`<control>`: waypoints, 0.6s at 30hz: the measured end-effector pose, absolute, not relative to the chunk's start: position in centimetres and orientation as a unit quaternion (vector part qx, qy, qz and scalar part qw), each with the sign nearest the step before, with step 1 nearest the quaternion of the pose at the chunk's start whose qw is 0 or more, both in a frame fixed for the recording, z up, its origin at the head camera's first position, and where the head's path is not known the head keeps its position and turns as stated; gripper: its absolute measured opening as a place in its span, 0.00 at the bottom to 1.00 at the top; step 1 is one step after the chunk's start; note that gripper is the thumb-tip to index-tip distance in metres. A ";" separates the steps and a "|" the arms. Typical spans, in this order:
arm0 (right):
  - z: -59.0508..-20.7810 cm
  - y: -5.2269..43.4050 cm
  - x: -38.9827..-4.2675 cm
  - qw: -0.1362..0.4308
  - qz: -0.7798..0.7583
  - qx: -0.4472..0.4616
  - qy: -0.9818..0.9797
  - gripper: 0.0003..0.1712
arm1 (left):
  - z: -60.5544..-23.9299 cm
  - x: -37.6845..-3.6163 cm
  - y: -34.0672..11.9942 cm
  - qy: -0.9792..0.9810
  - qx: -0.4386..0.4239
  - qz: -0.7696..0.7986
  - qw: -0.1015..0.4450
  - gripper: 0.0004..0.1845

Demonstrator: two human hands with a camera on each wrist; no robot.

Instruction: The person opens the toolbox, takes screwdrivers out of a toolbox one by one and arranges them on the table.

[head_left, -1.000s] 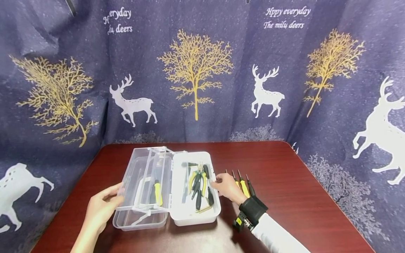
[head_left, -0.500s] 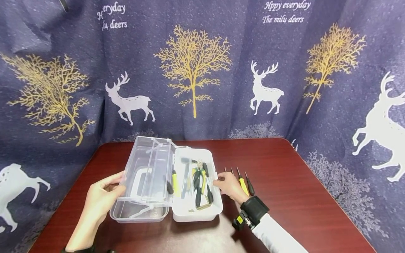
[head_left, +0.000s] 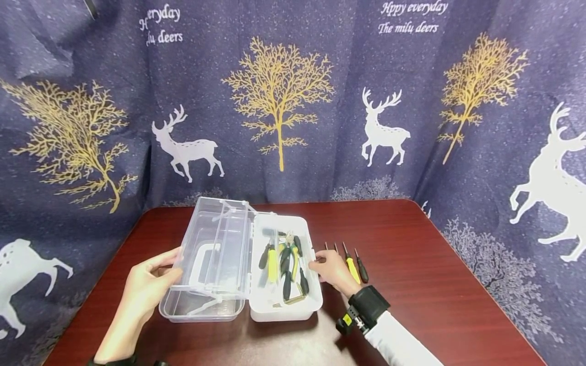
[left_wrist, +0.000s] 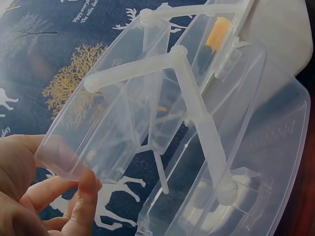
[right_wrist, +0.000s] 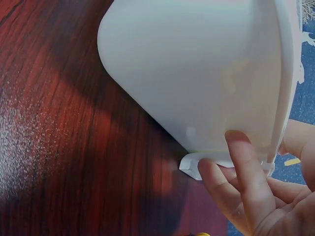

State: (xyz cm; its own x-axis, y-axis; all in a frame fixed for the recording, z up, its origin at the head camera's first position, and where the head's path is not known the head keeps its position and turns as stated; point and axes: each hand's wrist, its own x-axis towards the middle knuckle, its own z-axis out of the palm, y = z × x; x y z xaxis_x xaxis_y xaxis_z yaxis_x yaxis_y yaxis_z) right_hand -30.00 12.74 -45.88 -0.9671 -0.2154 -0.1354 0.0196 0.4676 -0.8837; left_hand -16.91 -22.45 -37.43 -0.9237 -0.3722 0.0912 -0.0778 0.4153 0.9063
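Note:
In the head view my left hand [head_left: 148,284] pinches the outer edge of a tilted clear plastic tray [head_left: 191,254], thumb and fingers on either side. The tray hangs on white hinge arms [left_wrist: 130,71] above the clear lid [head_left: 201,316], joined to a white toolbox [head_left: 265,306]. My right hand [head_left: 333,269] grips the box's right rim by a white latch [right_wrist: 192,167]. Inside the box lie pliers [head_left: 295,267] with yellow-green handles and black-handled tools [head_left: 287,285]. A yellow-handled tool [head_left: 272,265] shows at the left; whether it lies in the tray or box I cannot tell.
Right of the box, several screwdrivers [head_left: 351,265] with yellow or black handles lie on the dark red table [head_left: 403,244], partly hidden by my right hand. A patterned blue curtain [head_left: 311,152] hangs behind the table and along both sides.
The clear tray has tipped further up toward the box in my left hand. The yellow-handled tool and a dark piece have slid right, from the tray side to over the white box.

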 end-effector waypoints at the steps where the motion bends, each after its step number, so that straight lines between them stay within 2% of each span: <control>1: -45.9 12.7 -30.0 0.114 -0.514 -0.058 0.848 0.25 | -37.5 -16.9 -22.5 -0.830 0.136 -0.523 0.140 0.26; 7: -45.8 12.5 -29.9 0.107 -0.514 -0.061 0.849 0.24 | -38.6 -16.9 -23.4 -0.829 0.122 -0.529 0.137 0.26; 18: -45.5 12.4 -29.5 0.106 -0.500 -0.063 0.857 0.25 | -40.4 -17.2 -24.9 -0.813 0.116 -0.563 0.097 0.27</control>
State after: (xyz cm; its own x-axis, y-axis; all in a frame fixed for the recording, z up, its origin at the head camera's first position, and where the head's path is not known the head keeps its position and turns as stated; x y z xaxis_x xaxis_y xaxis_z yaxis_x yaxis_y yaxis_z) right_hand -29.50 12.41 -45.49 -0.9696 -0.2146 -0.1176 -0.0030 0.4913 -0.8710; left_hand -17.15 -24.91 -40.40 -0.9543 -0.2975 0.0274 -0.0788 0.3394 0.9373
